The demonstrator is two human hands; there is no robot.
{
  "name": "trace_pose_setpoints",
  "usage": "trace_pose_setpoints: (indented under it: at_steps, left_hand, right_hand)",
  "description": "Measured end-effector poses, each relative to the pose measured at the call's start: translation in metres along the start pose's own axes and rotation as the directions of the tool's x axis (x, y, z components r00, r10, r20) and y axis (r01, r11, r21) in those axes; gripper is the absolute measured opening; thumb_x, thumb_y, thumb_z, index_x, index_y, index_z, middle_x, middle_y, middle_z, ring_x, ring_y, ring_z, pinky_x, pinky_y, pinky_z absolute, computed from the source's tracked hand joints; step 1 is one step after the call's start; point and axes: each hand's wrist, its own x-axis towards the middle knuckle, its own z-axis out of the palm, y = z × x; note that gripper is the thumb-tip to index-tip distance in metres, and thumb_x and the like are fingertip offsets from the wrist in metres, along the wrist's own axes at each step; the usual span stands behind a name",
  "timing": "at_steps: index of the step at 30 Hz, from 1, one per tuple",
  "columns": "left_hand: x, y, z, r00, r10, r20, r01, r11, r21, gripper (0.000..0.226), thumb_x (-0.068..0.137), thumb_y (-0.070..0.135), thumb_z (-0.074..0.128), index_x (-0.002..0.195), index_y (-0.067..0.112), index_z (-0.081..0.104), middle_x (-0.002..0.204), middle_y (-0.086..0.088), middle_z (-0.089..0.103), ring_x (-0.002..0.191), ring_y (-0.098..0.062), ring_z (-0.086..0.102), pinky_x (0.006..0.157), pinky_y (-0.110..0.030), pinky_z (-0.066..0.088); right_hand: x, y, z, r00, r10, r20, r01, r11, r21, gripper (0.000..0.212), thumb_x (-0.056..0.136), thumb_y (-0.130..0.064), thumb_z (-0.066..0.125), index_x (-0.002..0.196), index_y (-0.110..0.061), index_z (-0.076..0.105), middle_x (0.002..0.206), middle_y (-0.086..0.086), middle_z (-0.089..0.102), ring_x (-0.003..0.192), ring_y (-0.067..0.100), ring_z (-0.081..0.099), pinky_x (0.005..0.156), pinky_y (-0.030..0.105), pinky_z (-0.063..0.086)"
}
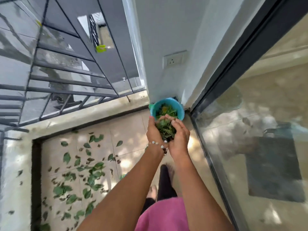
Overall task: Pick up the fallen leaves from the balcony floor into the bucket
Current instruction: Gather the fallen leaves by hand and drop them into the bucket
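I have a double handful of crumpled green leaves [165, 129] cupped between my two palms, right over the near rim of the small round turquoise plastic bucket [180, 112]. My left hand [154, 130] curls up one side of the bundle and my right hand [180, 136] closes the other, heels of the hands pressed together, fingertips nearly meeting at the bucket's edge. The bucket sits on the floor in the corner, against the white wall and just beside the dark frame of the sliding glass door [216, 90]; it already holds a bed of green and yellowish leaves.

To do this drop well, I judge I should carry my hands a little further over the bucket's middle before I let go, then part them from the fingertips first so the bundle slides down, not off the near side. Keeping low over the rim should stop light leaves drifting. The picture is a bit smeared here, so I cannot say whether any leaf is already falling.

Plenty of loose green and brown leaves [78, 177] lie scattered across the beige tiled balcony floor [130, 130], well away from the bucket towards the grey metal railing [66, 90], so more trips remain.
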Motion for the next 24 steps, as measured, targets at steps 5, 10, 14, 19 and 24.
trace_pose_setpoints:
  at_steps: [5, 10, 14, 19, 24]
  left_hand:
    - [0.127, 0.005, 0.027, 0.998, -0.061, 0.027, 0.063, 0.997, -0.055, 0.061, 0.092, 0.063, 0.039, 0.108, 0.009, 0.061, 0.099, -0.014, 0.066, 0.092, -0.029, 0.065, 0.084, -0.035, 0.055]
    - [0.257, -0.010, 0.030, 0.997, -0.076, -0.034, 0.077, 0.997, 0.030, 0.069, 0.091, 0.069, 0.037, 0.100, 0.007, 0.066, 0.111, -0.022, 0.068, 0.101, -0.036, 0.066, 0.088, -0.042, 0.054]
    - [0.315, -0.017, 0.032, 0.993, -0.061, -0.105, 0.080, 0.977, 0.195, 0.073, 0.091, 0.071, 0.030, 0.125, 0.013, 0.058, 0.120, -0.014, 0.065, 0.101, -0.029, 0.065, 0.101, -0.043, 0.045]
    - [0.316, -0.013, 0.040, 0.980, -0.098, -0.172, 0.140, 0.957, 0.256, 0.067, 0.099, 0.061, 0.019, 0.151, 0.021, 0.029, 0.157, -0.006, 0.028, 0.144, -0.027, 0.025, 0.109, -0.037, 0.027]
    - [0.292, 0.002, 0.033, 0.968, -0.128, -0.214, 0.186, 0.943, 0.277, 0.070, 0.097, 0.064, 0.019, 0.148, 0.020, 0.036, 0.144, 0.000, 0.043, 0.141, -0.024, 0.034, 0.090, -0.030, 0.039]
  right_hand:
    - [0.131, 0.034, -0.002, 0.996, 0.075, -0.047, -0.075, 0.997, 0.007, 0.023, 0.090, 0.001, 0.051, 0.095, -0.003, 0.072, 0.101, 0.013, 0.072, 0.094, 0.026, 0.068, 0.090, 0.042, 0.054]
    - [0.256, 0.089, -0.025, 0.978, 0.180, -0.101, -0.180, 0.984, 0.012, 0.024, 0.091, -0.007, 0.053, 0.110, -0.003, 0.068, 0.114, 0.012, 0.069, 0.109, 0.029, 0.064, 0.095, 0.045, 0.052]
    - [0.317, 0.120, -0.048, 0.960, 0.248, -0.132, -0.256, 0.966, -0.044, 0.025, 0.095, -0.029, 0.058, 0.116, -0.019, 0.067, 0.115, 0.003, 0.070, 0.110, 0.021, 0.063, 0.093, 0.040, 0.052]
    - [0.339, 0.131, -0.070, 0.927, 0.345, -0.147, -0.356, 0.932, -0.061, 0.053, 0.092, -0.058, 0.051, 0.134, -0.027, 0.054, 0.130, -0.001, 0.061, 0.117, 0.018, 0.058, 0.091, 0.035, 0.049]
    - [0.310, 0.102, -0.064, 0.907, 0.368, -0.205, -0.391, 0.916, -0.085, 0.062, 0.092, -0.061, 0.046, 0.141, -0.024, 0.044, 0.130, -0.010, 0.051, 0.115, 0.009, 0.052, 0.099, 0.027, 0.035]
